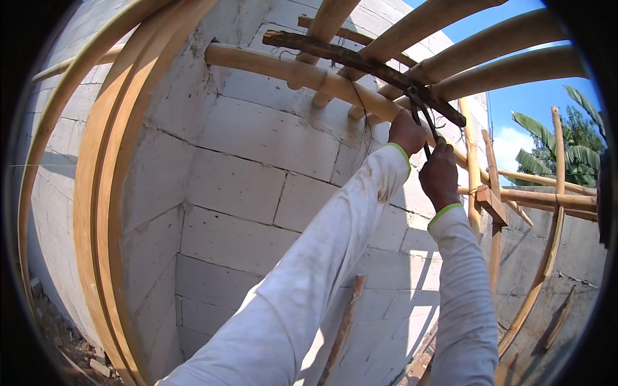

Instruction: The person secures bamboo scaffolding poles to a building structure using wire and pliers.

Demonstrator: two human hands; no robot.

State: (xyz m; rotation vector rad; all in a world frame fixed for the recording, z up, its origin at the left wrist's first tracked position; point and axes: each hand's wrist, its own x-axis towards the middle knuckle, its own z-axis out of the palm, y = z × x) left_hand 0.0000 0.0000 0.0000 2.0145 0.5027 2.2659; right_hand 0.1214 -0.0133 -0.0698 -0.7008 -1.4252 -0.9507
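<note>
Both my arms, in white sleeves with green cuffs, reach up to a bamboo frame. My right hand is closed on the handles of dark pincers. The jaws of the pincers are up against a dark, weathered wooden batten that crosses the bamboo. Just left of the tool, my left hand is closed against the underside of a horizontal bamboo pole. Whatever its fingers grip is hidden. Thin tie wire hangs from the pole near that hand.
A pale block wall stands in front, with a wooden frame post at left. Thick bamboo poles run overhead. At right are upright bamboo poles, a short wood block and a grey wall. A stick leans below.
</note>
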